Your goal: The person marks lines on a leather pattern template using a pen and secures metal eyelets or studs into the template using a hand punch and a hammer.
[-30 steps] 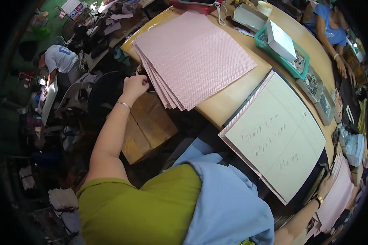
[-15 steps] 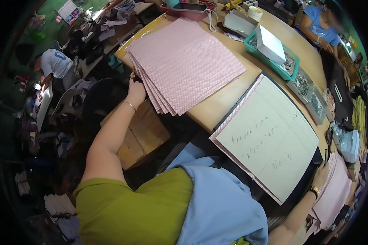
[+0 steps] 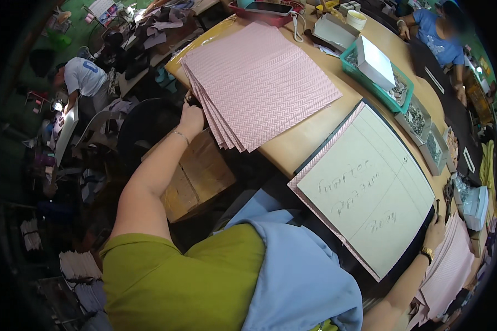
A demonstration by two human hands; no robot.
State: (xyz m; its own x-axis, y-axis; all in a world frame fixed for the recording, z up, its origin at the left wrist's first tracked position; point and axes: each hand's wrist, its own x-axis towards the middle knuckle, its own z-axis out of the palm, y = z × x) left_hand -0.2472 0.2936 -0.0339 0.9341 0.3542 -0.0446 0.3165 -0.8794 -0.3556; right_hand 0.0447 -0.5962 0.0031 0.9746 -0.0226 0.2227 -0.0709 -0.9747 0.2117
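The wooden table (image 3: 309,138) fills the frame from 12 to 3 o'clock, with a stack of pink sheets (image 3: 259,83) fanned out at 12. Looks like the squaring-up step: left hand (image 3: 191,117) at 11, fingers curled onto the stack's edge. Right hand (image 3: 435,234) at 4 sits by the white board (image 3: 370,193), grip not really visible. A clean lift probably needs edges aligned first.

- A tan wooden surface (image 3: 303,144) curves across a crowded workshop.
- A fanned stack of pink sheets (image 3: 259,83) lies at its left end, overhanging the edge.
- A large white board (image 3: 373,190) sits at the near edge over a pink sheet.
- A green tray (image 3: 370,83) holds a white box; further trays (image 3: 425,127) of small parts follow along the right.
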